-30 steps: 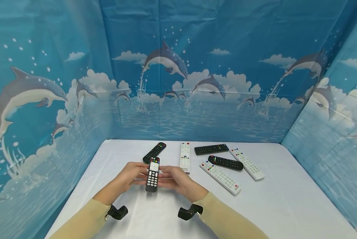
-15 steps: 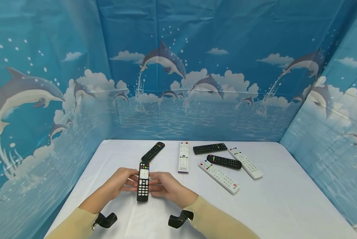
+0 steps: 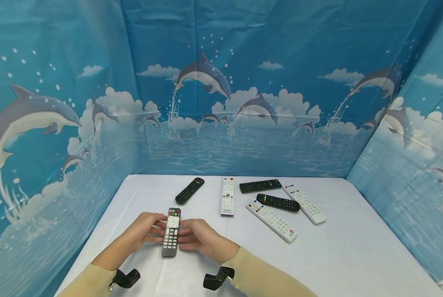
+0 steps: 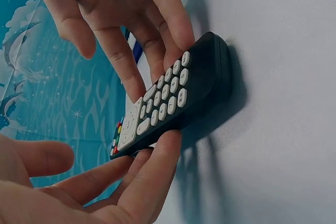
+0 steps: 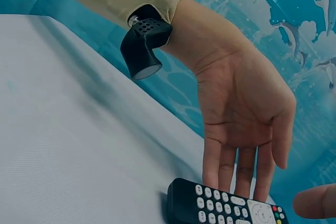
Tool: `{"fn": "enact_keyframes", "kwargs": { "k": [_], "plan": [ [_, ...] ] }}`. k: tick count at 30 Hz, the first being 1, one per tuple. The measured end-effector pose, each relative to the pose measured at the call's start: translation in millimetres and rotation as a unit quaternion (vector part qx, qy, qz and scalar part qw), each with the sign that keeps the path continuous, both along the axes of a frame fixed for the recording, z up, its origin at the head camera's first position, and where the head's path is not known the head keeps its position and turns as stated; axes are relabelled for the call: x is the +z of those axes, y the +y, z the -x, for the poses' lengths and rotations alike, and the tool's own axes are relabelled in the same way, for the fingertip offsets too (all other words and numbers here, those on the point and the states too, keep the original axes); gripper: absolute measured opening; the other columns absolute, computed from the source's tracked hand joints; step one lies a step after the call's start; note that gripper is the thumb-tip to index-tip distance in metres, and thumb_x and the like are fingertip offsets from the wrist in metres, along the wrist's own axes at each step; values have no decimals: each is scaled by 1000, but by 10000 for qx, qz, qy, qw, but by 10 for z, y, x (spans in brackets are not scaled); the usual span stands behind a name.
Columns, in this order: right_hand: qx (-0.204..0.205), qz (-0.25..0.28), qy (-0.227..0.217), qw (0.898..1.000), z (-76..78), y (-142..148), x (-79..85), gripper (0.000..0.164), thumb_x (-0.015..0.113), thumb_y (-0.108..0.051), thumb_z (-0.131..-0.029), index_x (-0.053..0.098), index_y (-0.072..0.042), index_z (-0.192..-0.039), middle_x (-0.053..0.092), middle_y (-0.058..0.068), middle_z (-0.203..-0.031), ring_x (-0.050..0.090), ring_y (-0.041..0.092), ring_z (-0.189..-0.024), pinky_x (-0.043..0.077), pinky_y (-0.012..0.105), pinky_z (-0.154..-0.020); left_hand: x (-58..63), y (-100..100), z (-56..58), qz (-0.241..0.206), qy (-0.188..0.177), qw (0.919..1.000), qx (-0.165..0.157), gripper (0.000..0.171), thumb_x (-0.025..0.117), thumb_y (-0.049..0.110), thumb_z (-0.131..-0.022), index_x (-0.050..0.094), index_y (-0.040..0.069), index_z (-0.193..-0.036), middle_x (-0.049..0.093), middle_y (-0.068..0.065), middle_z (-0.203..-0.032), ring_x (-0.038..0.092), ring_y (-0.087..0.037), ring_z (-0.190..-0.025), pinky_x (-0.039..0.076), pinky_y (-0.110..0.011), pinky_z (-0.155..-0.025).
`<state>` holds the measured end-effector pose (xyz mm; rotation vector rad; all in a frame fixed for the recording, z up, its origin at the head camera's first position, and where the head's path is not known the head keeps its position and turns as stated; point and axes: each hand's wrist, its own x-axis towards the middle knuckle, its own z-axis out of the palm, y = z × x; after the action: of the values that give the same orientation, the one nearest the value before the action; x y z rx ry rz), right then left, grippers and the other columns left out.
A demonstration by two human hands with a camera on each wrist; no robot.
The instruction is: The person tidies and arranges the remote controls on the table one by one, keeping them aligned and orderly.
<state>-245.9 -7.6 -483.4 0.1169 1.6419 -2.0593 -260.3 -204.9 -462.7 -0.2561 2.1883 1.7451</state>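
A black remote control [image 3: 171, 233] with white buttons stands lengthwise between the two hands in the head view. The left hand [image 3: 147, 232] is along its left side and the right hand [image 3: 199, 237] along its right side. In the left wrist view, fingertips of both hands touch the long edges of the remote [image 4: 170, 90], thumbs held off it. Straight fingers of the left hand [image 5: 236, 98] reach the remote [image 5: 226, 205] in the right wrist view. Whether its underside lies fully on the table I cannot tell.
Behind it lies another black remote [image 3: 189, 190], slanted. A white remote [image 3: 227, 197] lies upright to the right. Further right are two black remotes [image 3: 260, 185] and two white remotes [image 3: 272, 220], close together on the white table [image 3: 340, 255]. A dolphin-print curtain [image 3: 221, 144] surrounds the table.
Both hands have brought the black remote toward the near left, away from the slanted black remote behind it. The other remotes have stayed put.
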Motion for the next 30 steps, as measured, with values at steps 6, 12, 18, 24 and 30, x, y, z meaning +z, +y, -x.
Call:
{"fn": "enact_keyframes", "kwargs": {
  "k": [6,12,18,24,30],
  "plan": [
    [27,148,-20,9999,-33,-54,2,47,55,-11,-92,53,9,-134,61,25,-110,66,32,-92,57,50,-89,30,-38,-41,60,27,10000,21,46,48,24,-103,55,-11,-131,59,-24,-112,65,-28,-88,61,-43,-73],
    [-56,168,-39,9998,-23,-97,-23,41,58,-10,-89,60,9,-126,63,23,-107,67,27,-84,59,46,-86,-8,-55,-5,144,-29,9998,147,41,53,23,-100,57,-10,-125,62,-21,-108,65,-27,-87,61,-41,-72],
    [-18,97,-110,9999,-17,-99,-46,39,58,-10,-91,59,11,-125,64,24,-107,69,27,-85,59,44,-85,-67,-83,12,176,-122,9995,231,41,53,22,-99,59,-10,-124,63,-21,-106,66,-28,-86,61,-40,-72],
    [-1,184,-149,9997,8,-107,-31,37,58,-8,-91,59,11,-123,64,24,-107,70,27,-84,59,44,-87,-61,-102,22,148,-174,9993,280,42,58,20,-96,57,-10,-125,65,-20,-104,67,-27,-85,61,-40,-71],
    [-14,207,-189,9996,12,-115,-46,33,56,-7,-94,59,12,-121,64,24,-106,71,31,-87,59,45,-87,-72,-124,20,151,-222,9993,261,40,59,21,-96,59,-10,-122,66,-18,-102,67,-27,-84,62,-40,-71]
  ]
}}
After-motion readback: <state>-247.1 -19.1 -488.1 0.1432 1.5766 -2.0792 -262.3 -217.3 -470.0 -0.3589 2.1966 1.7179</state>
